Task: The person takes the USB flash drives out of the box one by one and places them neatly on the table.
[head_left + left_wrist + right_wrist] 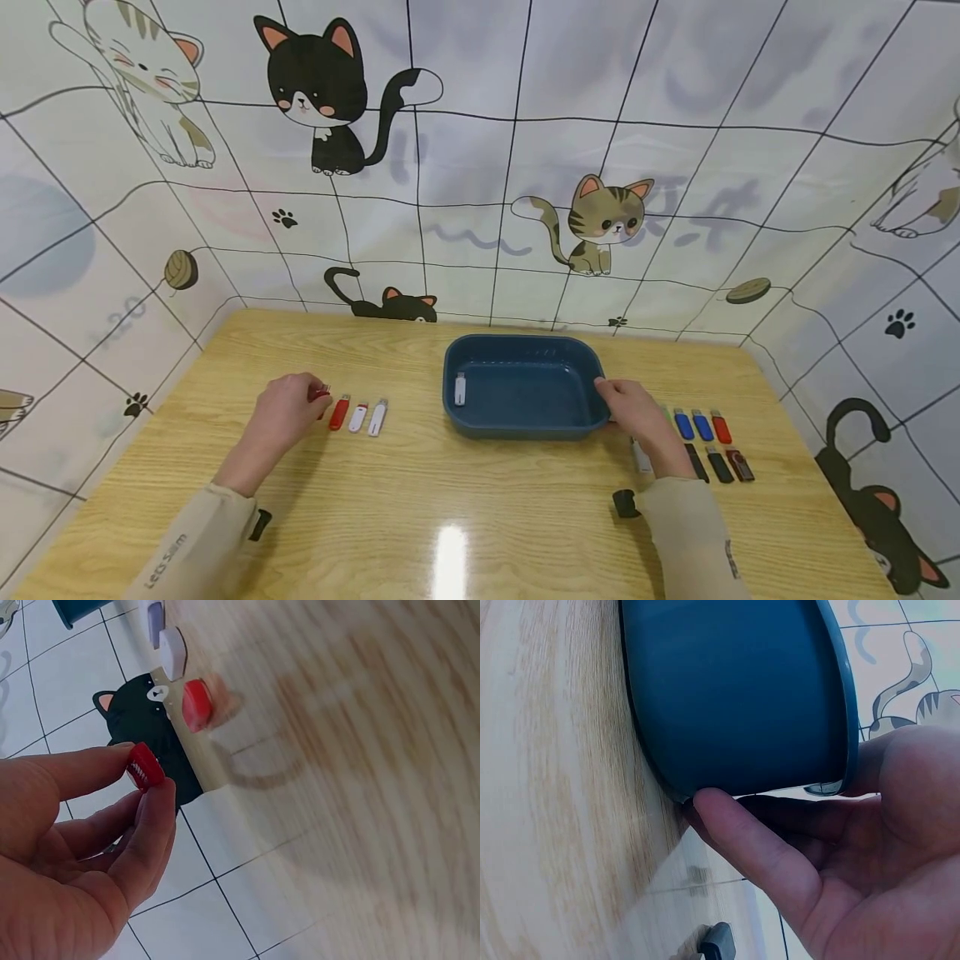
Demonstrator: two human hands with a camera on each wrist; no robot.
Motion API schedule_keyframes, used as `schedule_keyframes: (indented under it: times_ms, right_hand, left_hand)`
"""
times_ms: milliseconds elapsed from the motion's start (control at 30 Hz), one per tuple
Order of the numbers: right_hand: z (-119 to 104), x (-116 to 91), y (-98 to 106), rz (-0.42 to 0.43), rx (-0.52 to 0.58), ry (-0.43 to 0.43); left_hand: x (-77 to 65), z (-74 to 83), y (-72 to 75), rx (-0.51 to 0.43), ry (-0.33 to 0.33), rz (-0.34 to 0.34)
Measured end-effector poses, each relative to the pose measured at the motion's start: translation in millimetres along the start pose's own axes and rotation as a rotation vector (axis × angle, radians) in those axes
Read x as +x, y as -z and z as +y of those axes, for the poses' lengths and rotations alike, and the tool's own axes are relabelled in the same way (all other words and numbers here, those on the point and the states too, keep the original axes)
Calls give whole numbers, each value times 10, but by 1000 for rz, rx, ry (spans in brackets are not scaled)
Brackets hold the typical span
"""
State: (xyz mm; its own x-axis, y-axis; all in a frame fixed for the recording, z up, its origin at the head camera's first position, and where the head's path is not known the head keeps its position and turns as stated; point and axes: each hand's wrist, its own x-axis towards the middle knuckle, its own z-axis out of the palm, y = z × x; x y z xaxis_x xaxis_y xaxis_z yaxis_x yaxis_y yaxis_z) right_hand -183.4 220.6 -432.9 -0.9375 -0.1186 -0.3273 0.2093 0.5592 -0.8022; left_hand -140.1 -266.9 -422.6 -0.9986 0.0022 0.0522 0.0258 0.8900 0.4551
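Observation:
My left hand [288, 410] pinches a red USB flash drive [146, 766] between thumb and fingertips, above the left part of the table. Just right of it lie another red USB flash drive [340, 412], a white one with a red end [358, 417] and a white one [377, 417]. At the table's middle sits a dark blue tray [517, 432], holding one white USB flash drive [460, 389] near its left wall. My right hand [637, 410] grips the tray's right end, thumb at the rim and fingers against the outside.
Right of the tray lie several more USB flash drives in two rows, among them a blue one [702, 425], a red one [721, 427] and a black one [719, 465]. My right forearm partly hides them. Cat-patterned cloth walls [465, 167] border the wooden table [375, 517].

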Motion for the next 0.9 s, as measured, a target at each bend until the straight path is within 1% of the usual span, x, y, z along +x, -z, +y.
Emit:
schedule_keyframes:
  times_ms: [200, 233, 433, 467, 900]
  right_hand:
    - [15, -19, -20, 8, 8, 9]
    - [12, -27, -24, 9, 10, 9]
    - [-5, -58, -39, 9, 15, 1]
    - [-6, -57, -38, 7, 14, 3]
    - [12, -56, -33, -5, 42, 8]
  left_hand:
    - [1, -59, -13, 32, 12, -22]
    - [12, -100, -38, 38, 5, -16]
    - [14, -154, -65, 53, 8, -21]
    - [2, -131, -49, 54, 15, -31]
    - [9, -213, -101, 83, -6, -35]
